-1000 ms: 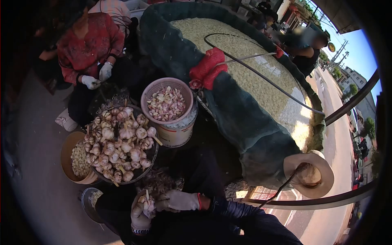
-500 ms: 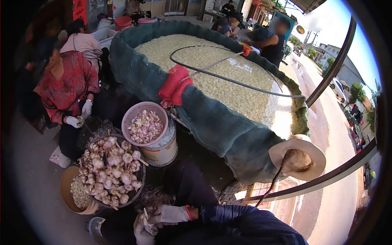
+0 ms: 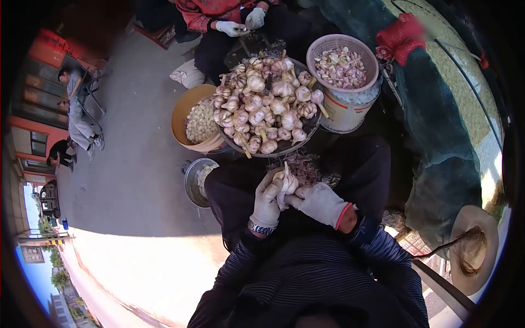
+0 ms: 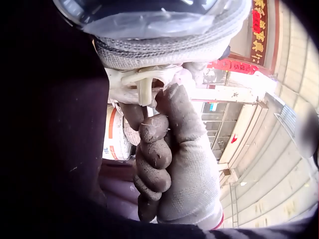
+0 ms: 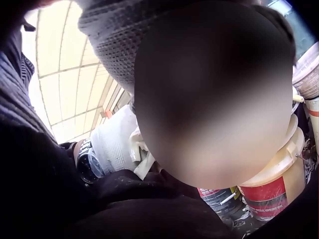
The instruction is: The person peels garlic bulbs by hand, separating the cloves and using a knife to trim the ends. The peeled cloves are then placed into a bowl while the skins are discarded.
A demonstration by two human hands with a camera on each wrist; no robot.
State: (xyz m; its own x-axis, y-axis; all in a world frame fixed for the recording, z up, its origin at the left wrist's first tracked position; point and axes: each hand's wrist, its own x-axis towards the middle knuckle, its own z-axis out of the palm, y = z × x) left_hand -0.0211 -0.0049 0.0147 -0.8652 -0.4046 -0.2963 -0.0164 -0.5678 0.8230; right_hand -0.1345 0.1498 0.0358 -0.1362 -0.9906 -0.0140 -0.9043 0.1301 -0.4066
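Note:
In the head view my gloved left hand point(image 3: 267, 202), a watch at its wrist, grips a garlic bulb point(image 3: 291, 185) with its stem pointing up. From the other side my gloved right hand point(image 3: 324, 204) holds the bulb's lower side, its thumb right against it. The left wrist view shows the right hand's curled fingers point(image 4: 154, 154), their coating dark with dirt, below the pale cut stem point(image 4: 144, 92). A wide basin point(image 3: 314, 130) heaped with whole garlic bulbs stands just beyond my knees. A blurred patch hides most of the right hand's work in the right wrist view.
A tan bucket point(image 3: 178, 123) of peeled cloves and a metal bowl point(image 3: 191, 183) stand left of the basin. Right of it, a pink colander point(image 3: 314, 52) of cloves sits on a white bucket point(image 3: 347, 116). Another person's gloved hands point(image 3: 240, 24) work opposite. A straw hat point(image 3: 474, 251) hangs at right.
The head view has swung down and left, bringing my lap and the left-hand pavement into sight. Both hands stay together at the garlic bulb throughout.

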